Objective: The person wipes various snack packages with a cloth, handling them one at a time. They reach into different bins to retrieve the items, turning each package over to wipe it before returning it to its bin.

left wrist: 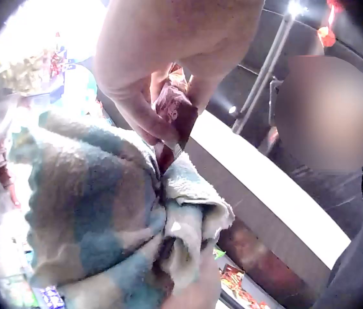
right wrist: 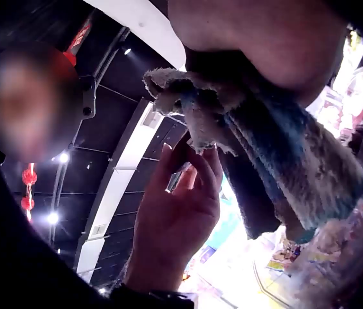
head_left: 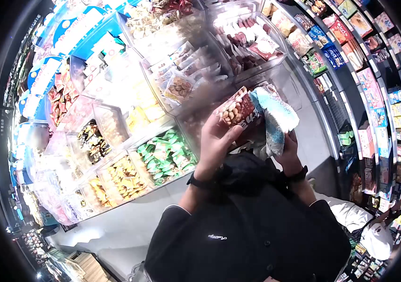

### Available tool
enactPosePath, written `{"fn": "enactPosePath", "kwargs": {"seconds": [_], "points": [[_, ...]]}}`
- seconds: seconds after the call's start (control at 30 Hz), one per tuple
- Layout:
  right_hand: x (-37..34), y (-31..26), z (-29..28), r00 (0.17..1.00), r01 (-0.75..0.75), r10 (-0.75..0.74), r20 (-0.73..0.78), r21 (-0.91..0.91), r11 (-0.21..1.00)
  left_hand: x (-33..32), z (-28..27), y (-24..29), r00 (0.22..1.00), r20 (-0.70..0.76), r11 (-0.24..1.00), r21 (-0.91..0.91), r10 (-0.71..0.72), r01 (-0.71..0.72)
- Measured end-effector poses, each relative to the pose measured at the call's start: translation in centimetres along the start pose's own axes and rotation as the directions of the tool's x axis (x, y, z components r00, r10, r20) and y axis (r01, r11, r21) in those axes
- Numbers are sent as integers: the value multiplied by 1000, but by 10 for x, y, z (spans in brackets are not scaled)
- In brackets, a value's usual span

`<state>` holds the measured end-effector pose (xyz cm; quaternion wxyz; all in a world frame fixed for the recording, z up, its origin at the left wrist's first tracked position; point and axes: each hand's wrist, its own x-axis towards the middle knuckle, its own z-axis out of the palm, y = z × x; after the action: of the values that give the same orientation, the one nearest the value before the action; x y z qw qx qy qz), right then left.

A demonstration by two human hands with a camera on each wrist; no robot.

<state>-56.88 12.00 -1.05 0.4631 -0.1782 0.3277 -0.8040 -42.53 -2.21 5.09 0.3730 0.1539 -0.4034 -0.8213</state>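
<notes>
A red snack bag with nuts printed on it (head_left: 239, 112) is held up in front of the chest in the head view. My left hand (head_left: 215, 141) grips its near left edge, thumb on the front. A blue and white striped cloth (head_left: 278, 115) drapes over the bag's right side, and my right hand (head_left: 289, 152) holds the cloth against it from below. In the left wrist view, the fingers of my left hand (left wrist: 162, 84) pinch the bag (left wrist: 176, 112) beside the cloth (left wrist: 98, 199). The right wrist view shows the cloth (right wrist: 284, 148) hanging from my right hand (right wrist: 265, 45).
Clear bins of wrapped snacks stand ahead and left, with green packets (head_left: 167, 157) and yellow packets (head_left: 124, 178) nearest. Store shelves (head_left: 369, 94) curve along the right. A person in white (head_left: 377, 239) is at the lower right.
</notes>
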Motion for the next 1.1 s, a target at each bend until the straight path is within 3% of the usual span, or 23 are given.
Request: {"fn": "enactPosePath", "kwargs": {"seconds": [0.17,0.27,0.3,0.37,0.43,0.5,0.53,0.63,0.67,0.73,0.77,0.87,0.93,1.0,1.1], "points": [[-10,-5,-11,997,-13,12,-73,-21,1000,-2,-10,-9,1000,12,993,-116,9,-7],[-10,-7,-17,996,75,-71,55,-65,995,-1,-5,-7,1000,27,986,-169,12,-7],[-11,-7,-17,991,116,-116,65,11,993,-1,-4,-6,999,39,976,-218,-17,25],[-18,-6,-20,982,187,-179,54,-267,945,-4,5,2,994,42,952,-287,-96,104],[-20,-2,-23,976,213,-210,64,-41,976,-6,1,-3,995,73,959,-270,-71,89],[-21,-8,3,986,162,-164,15,-284,945,-6,-16,-18,991,128,972,-228,-31,59],[-25,-4,1,985,148,-171,-22,-398,905,-10,-26,-19,983,161,981,-157,-84,109],[-13,-9,31,961,274,-172,219,-632,725,-17,-36,-24,980,118,986,62,-160,153],[-9,-9,36,939,333,-157,305,-700,632,-20,-32,-25,970,106,975,50,-221,216],[-4,-5,48,933,345,-153,326,-684,643,-20,-20,-29,985,65,984,91,-161,155],[-3,1,48,961,267,-127,246,-700,662,-19,-26,-34,990,77,989,98,-120,112],[3,8,50,950,249,-46,309,-663,706,-20,-21,-35,994,-63,996,-45,-86,83],[0,9,49,929,237,53,365,-700,674,-17,-23,-32,989,-139,993,-110,-50,35],[0,15,42,895,327,42,445,-716,617,-18,-40,-39,992,-128,994,-104,5,-18],[-6,21,38,952,140,84,294,-663,735,-24,-36,-40,993,-115,1000,3,-15,15]]}}
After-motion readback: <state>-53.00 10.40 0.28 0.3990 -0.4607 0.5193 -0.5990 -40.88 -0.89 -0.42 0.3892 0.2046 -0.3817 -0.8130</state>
